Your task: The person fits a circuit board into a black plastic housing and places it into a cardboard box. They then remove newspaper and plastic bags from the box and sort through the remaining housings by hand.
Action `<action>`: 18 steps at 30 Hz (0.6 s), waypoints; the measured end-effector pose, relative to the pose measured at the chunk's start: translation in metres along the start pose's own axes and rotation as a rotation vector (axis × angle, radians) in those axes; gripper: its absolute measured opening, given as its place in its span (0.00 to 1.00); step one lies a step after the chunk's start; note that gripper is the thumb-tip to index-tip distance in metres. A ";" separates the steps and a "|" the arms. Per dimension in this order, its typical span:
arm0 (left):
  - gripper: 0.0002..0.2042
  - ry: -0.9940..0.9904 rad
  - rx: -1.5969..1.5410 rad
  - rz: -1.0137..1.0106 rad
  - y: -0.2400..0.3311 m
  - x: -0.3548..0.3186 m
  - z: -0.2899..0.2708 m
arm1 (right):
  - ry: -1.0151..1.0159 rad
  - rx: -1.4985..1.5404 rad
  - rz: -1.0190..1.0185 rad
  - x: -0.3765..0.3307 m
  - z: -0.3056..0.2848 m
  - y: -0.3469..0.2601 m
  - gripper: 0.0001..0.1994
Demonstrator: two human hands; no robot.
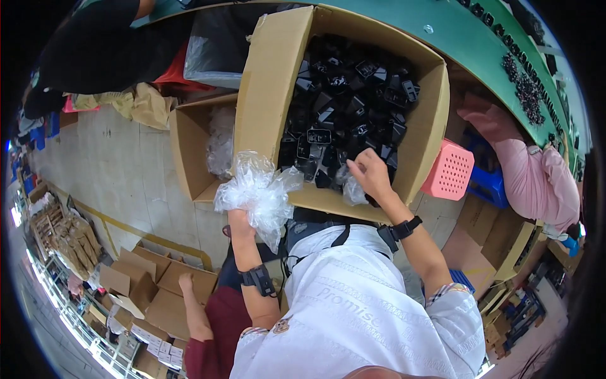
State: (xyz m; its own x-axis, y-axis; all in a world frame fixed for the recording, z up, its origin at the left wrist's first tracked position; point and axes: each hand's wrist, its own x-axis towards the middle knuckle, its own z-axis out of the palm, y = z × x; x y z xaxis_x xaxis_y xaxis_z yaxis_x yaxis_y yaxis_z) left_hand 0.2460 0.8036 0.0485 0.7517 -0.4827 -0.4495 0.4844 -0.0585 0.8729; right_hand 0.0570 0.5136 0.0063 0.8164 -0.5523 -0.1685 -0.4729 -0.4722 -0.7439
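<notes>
Two bare forearms extend from a white shirt point(353, 303), the item nearest my head camera; each carries a black strap, one on the left wrist point(257, 281) and one on the right. I find the left hand point(241, 224) grasping a bundle of crumpled clear plastic point(255, 192), which hides most of its fingers. This bundle is at the near left corner of a large carton point(432, 120), overlapping its edge in my view. I note the right hand point(374, 178) over the near side of that carton, fingers bent, beside a smaller piece of clear plastic point(354, 191); I cannot tell whether it grips that piece. Inside the carton, black parts point(360, 95) lie heaped in no order, some showing grey or silvery faces.

To the left I record a smaller carton point(186, 145) containing more clear plastic; to the right, a pink perforated basket point(449, 172), with a blue stool point(489, 170) just beyond. At lower left, a co-worker's dark red sleeve point(233, 322) is near open cartons point(180, 287). Beyond the large carton runs a green table point(404, 28); on its right part I observe small dark pieces point(527, 98), with a person in pink point(536, 174) beside it.
</notes>
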 end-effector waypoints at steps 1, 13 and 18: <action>0.22 -0.001 0.001 -0.002 -0.005 0.000 -0.005 | -0.031 0.003 0.008 0.004 0.000 0.002 0.12; 0.19 0.024 -0.049 -0.006 -0.009 -0.005 -0.007 | -0.333 0.077 -0.047 0.034 0.038 -0.021 0.17; 0.18 0.050 -0.044 -0.026 0.004 -0.012 0.003 | -0.613 -0.300 0.160 0.049 0.117 -0.002 0.20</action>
State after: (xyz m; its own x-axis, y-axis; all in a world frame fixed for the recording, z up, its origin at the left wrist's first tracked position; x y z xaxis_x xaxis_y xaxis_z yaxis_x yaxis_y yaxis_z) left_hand 0.2378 0.8064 0.0584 0.7597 -0.4371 -0.4815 0.5223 -0.0310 0.8522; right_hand 0.1371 0.5682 -0.0760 0.7269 -0.1860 -0.6611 -0.6023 -0.6350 -0.4837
